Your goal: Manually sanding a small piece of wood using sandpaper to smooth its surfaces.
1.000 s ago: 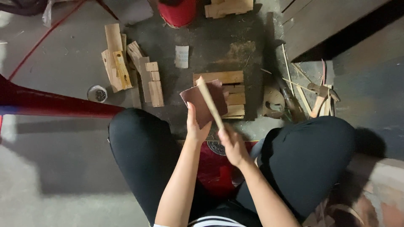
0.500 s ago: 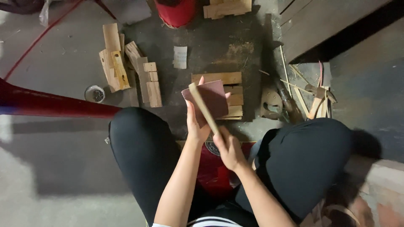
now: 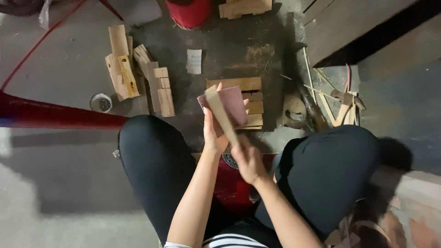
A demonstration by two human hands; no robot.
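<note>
Between the person's knees, above the floor, the left hand (image 3: 215, 138) holds up a reddish-brown rectangular sheet of sandpaper (image 3: 231, 106), its grip closed on the sheet's lower edge with fingertips showing past the right side. Across the front of that sheet lies a thin pale wooden strip (image 3: 221, 115), slanting from upper left down to lower right, where the right hand (image 3: 249, 160) has its grip closed around the strip's lower end. The strip touches the sandpaper along most of its length and its top end reaches just past the sheet's upper left corner. The strip is flat, narrow and light tan; the sheet is slightly curled and dull maroon. Beyond the left grip, a stack of short wooden slats (image 3: 248, 102) lies on the dark concrete floor (image 3: 229, 55), and further left of it a loose heap of wooden offcuts (image 3: 138, 78).
</note>
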